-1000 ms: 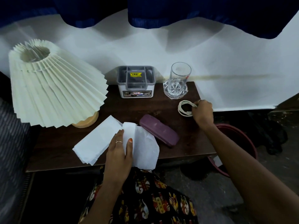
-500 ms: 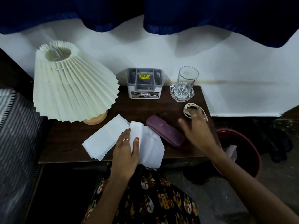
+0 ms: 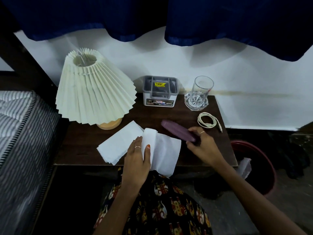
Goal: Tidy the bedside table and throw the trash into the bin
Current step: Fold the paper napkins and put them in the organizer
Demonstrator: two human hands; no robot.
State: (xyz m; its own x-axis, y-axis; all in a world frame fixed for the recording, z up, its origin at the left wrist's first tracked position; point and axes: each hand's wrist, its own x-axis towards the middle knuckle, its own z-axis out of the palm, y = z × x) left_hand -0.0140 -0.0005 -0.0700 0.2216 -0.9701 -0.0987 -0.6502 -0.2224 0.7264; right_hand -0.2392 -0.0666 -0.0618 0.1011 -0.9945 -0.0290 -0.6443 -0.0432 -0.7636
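Note:
On the dark wooden bedside table [image 3: 84,146] lie white paper sheets [image 3: 118,143], fanned out at the front edge. My left hand [image 3: 138,156] rests on them, thumb pressed on a curled sheet that hangs over the edge. My right hand [image 3: 201,146] grips the near end of a purple case [image 3: 176,128], which looks slightly lifted and blurred. A coiled white cable [image 3: 207,120] lies at the table's right side, apart from both hands. The dark red bin [image 3: 264,167] stands on the floor to the right, with a white scrap [image 3: 244,167] at its rim.
A pleated cream lamp [image 3: 93,92] stands at the left back. A white and grey box [image 3: 160,91] and a clear glass [image 3: 200,92] on a glass coaster sit at the back by the wall. A striped mattress [image 3: 18,133] lies to the left.
My right hand let go of the white cable, moved left and toward me, and closed on the purple case. My left hand stayed on the papers.

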